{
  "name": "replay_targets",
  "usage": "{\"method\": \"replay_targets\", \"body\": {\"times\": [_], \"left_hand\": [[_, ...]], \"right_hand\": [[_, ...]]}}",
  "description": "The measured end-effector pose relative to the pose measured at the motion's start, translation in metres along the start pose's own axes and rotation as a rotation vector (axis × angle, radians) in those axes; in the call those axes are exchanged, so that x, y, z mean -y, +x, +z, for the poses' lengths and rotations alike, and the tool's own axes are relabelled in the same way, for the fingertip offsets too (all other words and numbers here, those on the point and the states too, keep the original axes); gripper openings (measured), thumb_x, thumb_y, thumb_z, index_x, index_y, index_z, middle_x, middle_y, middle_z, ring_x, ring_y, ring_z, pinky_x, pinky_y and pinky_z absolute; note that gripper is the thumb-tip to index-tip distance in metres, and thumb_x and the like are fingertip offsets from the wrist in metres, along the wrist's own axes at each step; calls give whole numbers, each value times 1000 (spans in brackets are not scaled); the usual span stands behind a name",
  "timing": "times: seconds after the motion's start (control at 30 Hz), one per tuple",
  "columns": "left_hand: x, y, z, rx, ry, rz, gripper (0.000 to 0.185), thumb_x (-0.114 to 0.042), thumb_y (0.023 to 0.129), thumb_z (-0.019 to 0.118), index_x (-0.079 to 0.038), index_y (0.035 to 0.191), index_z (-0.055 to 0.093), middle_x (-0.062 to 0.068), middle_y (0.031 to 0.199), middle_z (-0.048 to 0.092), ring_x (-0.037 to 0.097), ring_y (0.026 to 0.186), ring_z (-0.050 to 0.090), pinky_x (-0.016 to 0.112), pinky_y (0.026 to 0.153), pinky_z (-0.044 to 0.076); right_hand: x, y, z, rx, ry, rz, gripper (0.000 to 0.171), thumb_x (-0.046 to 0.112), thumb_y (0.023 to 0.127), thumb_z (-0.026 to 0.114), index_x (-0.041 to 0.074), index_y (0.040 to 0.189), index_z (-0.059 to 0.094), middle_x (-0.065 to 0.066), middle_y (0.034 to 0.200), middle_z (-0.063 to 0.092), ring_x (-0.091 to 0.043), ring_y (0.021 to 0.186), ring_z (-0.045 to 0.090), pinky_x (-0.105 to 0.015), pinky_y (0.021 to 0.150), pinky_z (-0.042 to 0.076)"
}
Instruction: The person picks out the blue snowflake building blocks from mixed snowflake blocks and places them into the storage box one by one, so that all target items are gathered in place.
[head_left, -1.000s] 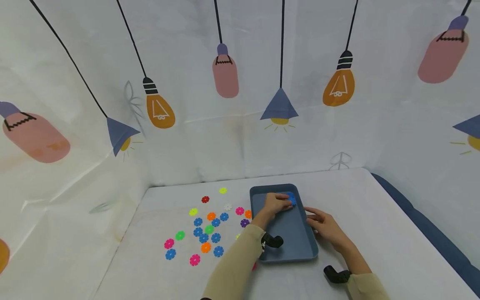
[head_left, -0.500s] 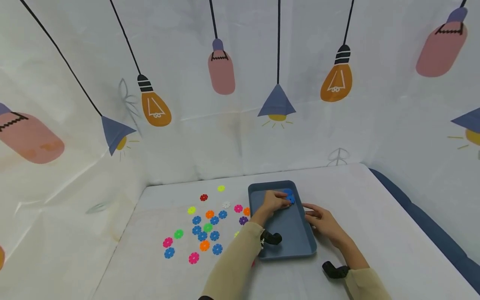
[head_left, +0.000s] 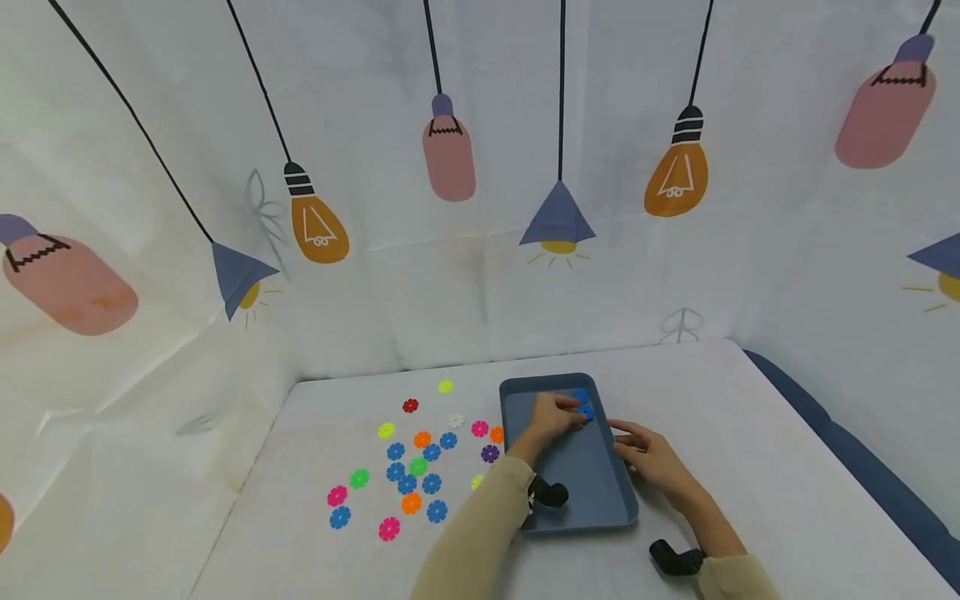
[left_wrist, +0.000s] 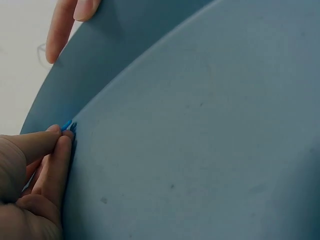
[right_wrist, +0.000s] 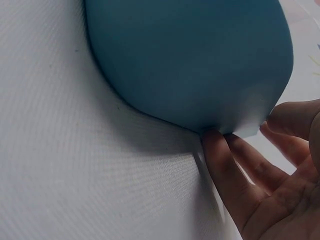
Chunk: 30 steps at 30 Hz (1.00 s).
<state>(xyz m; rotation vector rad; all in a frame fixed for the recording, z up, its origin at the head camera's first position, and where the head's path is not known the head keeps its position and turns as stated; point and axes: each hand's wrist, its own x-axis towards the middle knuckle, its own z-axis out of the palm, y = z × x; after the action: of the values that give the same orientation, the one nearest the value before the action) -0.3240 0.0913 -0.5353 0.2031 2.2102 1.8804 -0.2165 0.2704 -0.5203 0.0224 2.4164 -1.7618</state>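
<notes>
Discs (head_left: 581, 395) lie partly hidden by the left hand (head_left: 551, 418).

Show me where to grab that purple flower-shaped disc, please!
I'd pinch the notched rim of the purple flower-shaped disc, coming down from above, a little from the left. It lies flat, so only its thin-looking edge offers a hold; the blue-grey rectangular tray is close on its right, and an orange flower-shaped disc sits just beyond.
</notes>
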Motion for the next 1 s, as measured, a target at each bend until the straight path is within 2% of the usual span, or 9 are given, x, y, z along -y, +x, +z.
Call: {"method": "replay_targets", "body": {"times": [0.13, 0.27, 0.53, 0.63, 0.87, 1.0], "left_hand": [[-1, 0, 0, -6, 99, 30, 24, 4, 76, 80, 3, 99, 74, 2, 73, 68, 11, 64, 66, 26, 60, 57], [-1, 0, -1, 3, 194, 64, 24, -3, 76, 82, 1, 98, 75, 1, 70, 69, 10, 61, 66, 25, 57, 56], [1, 1, -3, -14, 239, 70, 24, -9, 76, 83, -1, 97, 76, -2, 67, 69, 8, 58, 66, 24, 56, 54], [1, 3, -6, 7, 267, 88, 25, -9, 75, 83, -2, 98, 76, -2, 63, 67, 8, 53, 64, 23, 53, 54], [3, 5, -9, 50, 293, 72, 28, -8, 75, 84, -4, 102, 76, -3, 57, 64, 9, 47, 62, 24, 48, 53], [4, 5, -9, 39, 288, 60, 28, -7, 75, 84, -4, 102, 76, -2, 55, 63, 10, 46, 61, 24, 48, 53]], "right_hand": [[-1, -3, 1, -11, 16, -12, 49, 15, 99, 57, 3, 145, 42, -27, 125, 57, -35, 109, 59, -44, 82, 53], [-2, -4, 1, -13, 19, -8, 49, 14, 99, 57, 2, 145, 42, -26, 124, 57, -34, 108, 60, -40, 80, 53], [-5, -1, 0, 0, 30, -31, 49, 17, 100, 57, 5, 145, 43, -26, 127, 56, -33, 108, 60, -38, 79, 54], [-5, -1, 0, -7, 38, -25, 49, 16, 99, 58, 6, 145, 44, -27, 127, 55, -34, 109, 60, -39, 78, 54], [-7, 1, -1, -9, 37, -25, 50, 17, 99, 58, 5, 145, 43, -26, 126, 55, -33, 106, 61, -37, 73, 54], [-9, 4, 0, -5, 40, -24, 50, 16, 99, 58, 4, 145, 43, -27, 125, 56, -32, 104, 61, -37, 73, 53]]}}
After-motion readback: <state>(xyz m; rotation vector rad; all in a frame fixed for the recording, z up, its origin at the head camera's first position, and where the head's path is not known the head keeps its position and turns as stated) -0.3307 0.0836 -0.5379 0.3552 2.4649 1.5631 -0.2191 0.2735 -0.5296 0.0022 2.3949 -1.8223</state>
